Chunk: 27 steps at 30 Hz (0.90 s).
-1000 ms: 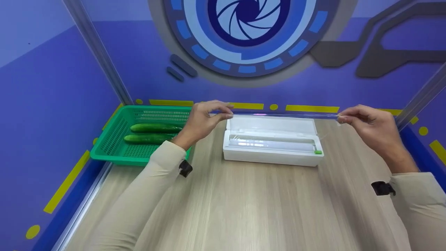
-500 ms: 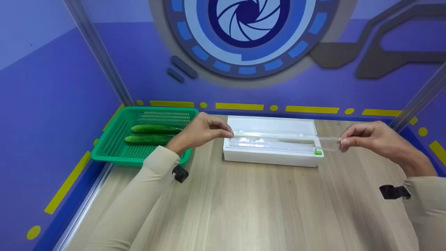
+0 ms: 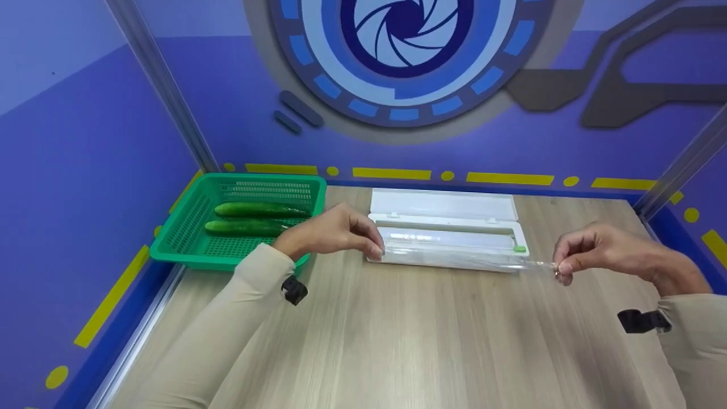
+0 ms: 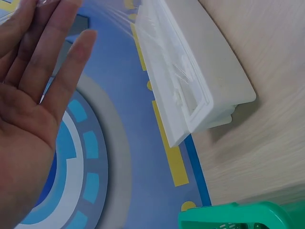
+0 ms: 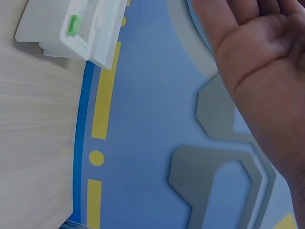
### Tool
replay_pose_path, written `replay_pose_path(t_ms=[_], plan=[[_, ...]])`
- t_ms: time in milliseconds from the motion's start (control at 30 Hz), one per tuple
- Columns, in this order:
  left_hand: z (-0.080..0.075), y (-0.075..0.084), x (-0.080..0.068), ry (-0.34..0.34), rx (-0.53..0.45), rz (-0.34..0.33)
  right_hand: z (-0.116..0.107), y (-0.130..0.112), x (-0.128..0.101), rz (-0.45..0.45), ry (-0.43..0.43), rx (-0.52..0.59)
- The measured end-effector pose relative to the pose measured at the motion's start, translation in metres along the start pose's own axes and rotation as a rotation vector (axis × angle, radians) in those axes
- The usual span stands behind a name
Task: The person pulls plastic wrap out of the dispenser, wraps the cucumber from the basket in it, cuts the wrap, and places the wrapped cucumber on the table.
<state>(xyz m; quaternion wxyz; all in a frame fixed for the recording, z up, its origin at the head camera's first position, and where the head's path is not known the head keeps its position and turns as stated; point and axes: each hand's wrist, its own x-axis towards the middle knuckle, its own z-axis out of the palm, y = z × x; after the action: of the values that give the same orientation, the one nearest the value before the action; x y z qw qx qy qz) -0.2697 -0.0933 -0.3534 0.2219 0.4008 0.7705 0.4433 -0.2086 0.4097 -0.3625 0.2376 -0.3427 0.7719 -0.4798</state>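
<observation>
A white cling-film dispenser box lies open on the wooden table, its lid back and a green slider at its right end. A clear sheet of film stretches out of it toward me. My left hand pinches the sheet's left corner just left of the box. My right hand pinches the right corner past the box's right end. The left wrist view shows the palm, the box and faint film. The right wrist view shows the palm and the box end.
A green plastic basket at the back left holds two cucumbers side by side. Purple walls with yellow markings close in the table on three sides. Bare wood lies in front of the box.
Both hands have come down and toward me from above the lid to the box's front edge, drawing the film out over the box.
</observation>
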Motion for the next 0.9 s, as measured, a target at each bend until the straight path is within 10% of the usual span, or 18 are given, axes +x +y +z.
replay_pose_path(t_ms=[467, 900], plan=[[0.045, -0.035, -0.001, -0.293, 0.092, -0.124, 0.041, 0.040, 0.009, 0.145, -0.205, 0.145], [0.095, -0.075, 0.000, -0.336, 0.376, -0.194, 0.087, 0.082, 0.023, 0.240, -0.189, 0.035]])
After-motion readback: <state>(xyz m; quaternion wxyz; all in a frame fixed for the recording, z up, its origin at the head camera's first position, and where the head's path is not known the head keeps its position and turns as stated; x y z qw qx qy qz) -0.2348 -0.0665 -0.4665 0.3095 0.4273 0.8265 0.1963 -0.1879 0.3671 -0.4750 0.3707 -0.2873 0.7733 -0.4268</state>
